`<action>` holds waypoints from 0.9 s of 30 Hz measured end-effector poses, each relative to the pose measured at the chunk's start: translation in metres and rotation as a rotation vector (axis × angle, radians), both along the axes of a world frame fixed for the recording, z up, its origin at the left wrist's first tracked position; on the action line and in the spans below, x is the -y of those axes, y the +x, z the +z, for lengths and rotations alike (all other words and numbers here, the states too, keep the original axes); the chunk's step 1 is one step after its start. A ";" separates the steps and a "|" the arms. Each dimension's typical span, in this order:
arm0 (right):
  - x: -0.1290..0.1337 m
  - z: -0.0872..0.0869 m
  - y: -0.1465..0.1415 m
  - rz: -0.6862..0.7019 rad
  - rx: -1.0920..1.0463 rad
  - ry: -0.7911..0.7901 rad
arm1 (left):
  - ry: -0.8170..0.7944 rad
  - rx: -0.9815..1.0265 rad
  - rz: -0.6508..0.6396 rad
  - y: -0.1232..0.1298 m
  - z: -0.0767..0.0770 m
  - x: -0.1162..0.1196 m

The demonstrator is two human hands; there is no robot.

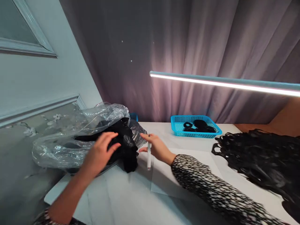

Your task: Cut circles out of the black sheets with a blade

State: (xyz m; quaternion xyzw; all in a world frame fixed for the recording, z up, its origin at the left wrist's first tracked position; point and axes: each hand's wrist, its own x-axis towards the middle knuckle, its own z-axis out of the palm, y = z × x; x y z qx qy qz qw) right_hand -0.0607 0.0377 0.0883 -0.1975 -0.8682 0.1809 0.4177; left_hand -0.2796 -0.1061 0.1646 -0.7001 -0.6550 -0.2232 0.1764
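My left hand is open, thumb and fingers apart, at the near side of a heap of black fabric. I cannot tell whether its fingertips touch the fabric. The black heap spills out of a large clear plastic bag on the left of the table. Just right of the heap, my right hand holds a slim white pen-like stick pointing downward, while its fingers reach toward the black fabric. A patterned black-and-white sleeve covers my right forearm.
A blue mesh basket with black items inside stands at the table's back. On the right lies a big pile of black looped strips. A pale sheet lies under my right forearm. A lit tube lamp spans the curtain side.
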 end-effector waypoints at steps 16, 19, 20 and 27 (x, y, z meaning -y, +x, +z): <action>-0.078 0.160 -0.088 0.035 -0.068 -0.182 | -0.525 0.764 0.015 -0.052 0.083 -0.075; -0.080 0.168 -0.088 -0.045 -0.204 -0.203 | -0.420 0.659 -0.005 -0.058 0.088 -0.073; -0.077 0.170 -0.088 -0.063 -0.243 -0.192 | -0.332 0.536 0.020 -0.059 0.087 -0.075; -0.039 0.191 -0.057 -0.269 -0.510 -0.040 | 0.110 -0.152 0.274 -0.043 0.074 -0.087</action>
